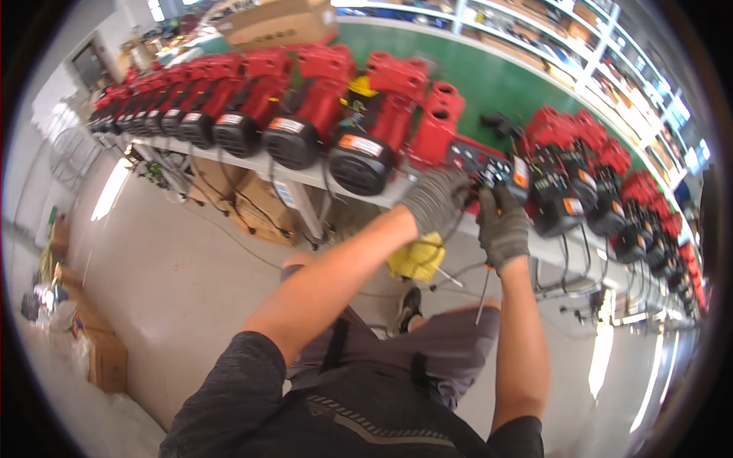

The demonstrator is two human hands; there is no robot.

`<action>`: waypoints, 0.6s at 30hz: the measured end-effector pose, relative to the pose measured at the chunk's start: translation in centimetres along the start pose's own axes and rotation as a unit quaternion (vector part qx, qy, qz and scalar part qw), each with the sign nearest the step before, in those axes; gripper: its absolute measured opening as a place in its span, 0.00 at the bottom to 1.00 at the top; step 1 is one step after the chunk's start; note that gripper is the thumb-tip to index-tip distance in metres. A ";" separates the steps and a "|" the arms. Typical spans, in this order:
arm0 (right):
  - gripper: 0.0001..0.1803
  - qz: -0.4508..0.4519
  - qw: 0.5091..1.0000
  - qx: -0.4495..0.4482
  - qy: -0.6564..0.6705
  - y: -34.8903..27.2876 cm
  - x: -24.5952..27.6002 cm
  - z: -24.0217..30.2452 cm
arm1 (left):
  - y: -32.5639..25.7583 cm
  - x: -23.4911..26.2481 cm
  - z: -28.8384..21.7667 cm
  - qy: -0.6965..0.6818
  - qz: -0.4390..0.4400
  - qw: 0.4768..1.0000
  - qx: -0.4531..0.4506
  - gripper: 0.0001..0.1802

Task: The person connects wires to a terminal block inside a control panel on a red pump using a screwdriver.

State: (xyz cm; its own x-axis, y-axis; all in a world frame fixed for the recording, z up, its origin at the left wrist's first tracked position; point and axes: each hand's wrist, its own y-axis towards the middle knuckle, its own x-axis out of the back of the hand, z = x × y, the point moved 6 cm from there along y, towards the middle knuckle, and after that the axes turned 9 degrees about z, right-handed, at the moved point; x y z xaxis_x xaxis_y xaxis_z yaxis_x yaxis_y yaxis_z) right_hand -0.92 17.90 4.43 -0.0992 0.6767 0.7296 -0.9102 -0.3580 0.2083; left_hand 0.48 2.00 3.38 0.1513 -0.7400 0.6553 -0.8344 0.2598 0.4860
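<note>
Both my hands, in dark grey knit gloves, are at one red machine [439, 122] in a long row on the bench. Its black panel section [489, 162] and some wiring show between my hands. My left hand [439, 200] has its fingers bent in at the panel's left edge; what they pinch is hidden. My right hand [504, 229] is curled just below the panel, fingertips up against it. From the bottom of that hand a thin metal shaft [482, 296] points downward with a bit of orange at its top, like a screwdriver held in the palm.
More red machines with black round motor covers [359, 164] line the bench both ways, cables hanging from its front edge. A yellow cloth or bag [418, 256] is below my hands. Cardboard boxes [256, 202] stand under the bench; stocked shelves [534, 38] run behind it.
</note>
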 end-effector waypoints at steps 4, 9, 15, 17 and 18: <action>0.11 0.023 0.946 -0.105 0.307 -4.7 2.6 -2.7 | 0.5 -0.1 0.0 -0.004 -0.004 0.999 0.052 0.05; 0.15 0.006 0.928 -0.024 0.372 -9.1 8.5 0.4 | 0.8 -0.2 -0.4 0.060 0.025 0.991 0.117 0.07; 0.19 -0.211 0.862 0.053 0.458 -13.2 13.5 -0.1 | 1.5 -0.8 -1.4 0.109 0.055 0.981 0.152 0.08; 0.18 -0.191 0.871 -0.015 0.452 -14.0 10.6 -1.8 | 1.7 -0.7 -1.6 0.131 0.056 0.975 0.168 0.08; 0.17 -0.181 0.874 -0.034 0.450 -14.4 9.8 -2.3 | 1.7 -0.6 -2.0 0.135 0.060 0.974 0.172 0.09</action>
State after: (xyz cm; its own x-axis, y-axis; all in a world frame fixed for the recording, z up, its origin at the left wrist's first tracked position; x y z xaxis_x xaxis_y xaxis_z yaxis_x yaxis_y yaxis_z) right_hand 10.28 31.12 7.10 -0.0489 0.9807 -0.1894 -0.9661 0.0017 0.2580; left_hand -0.01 4.11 4.95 0.1365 -0.5157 0.8458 -0.9760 0.0762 0.2039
